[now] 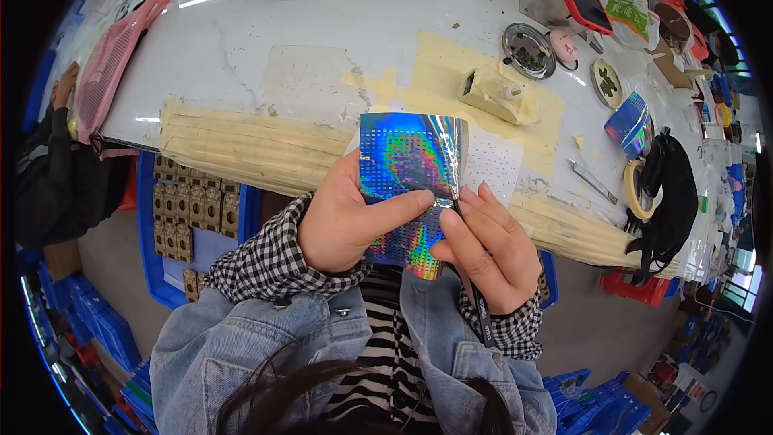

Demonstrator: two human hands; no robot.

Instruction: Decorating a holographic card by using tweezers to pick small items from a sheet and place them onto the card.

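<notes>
A shiny holographic sheet (403,161) with rows of small rectangular labels is held up over the near edge of the table. My left hand (338,217) grips its left side, the thumb pressed across the front. Along the sheet's right edge, my right hand (495,254) has its fingers closed around slim black tweezers (483,318). The tweezers' tips reach up to the sheet near my left thumb; whether they pinch a label is too small to tell. Behind the sheet, a white dotted paper (493,163) lies on the table.
Yellowish tape (241,141) covers the table's front edge. Further back are a tape-wrapped block (499,97), a round dish (529,50), metal tweezers (594,182) and a tape roll (638,192). Below the edge, a blue tray (146,234) holds several camouflage parts. Another person's hand (64,85) is at far left.
</notes>
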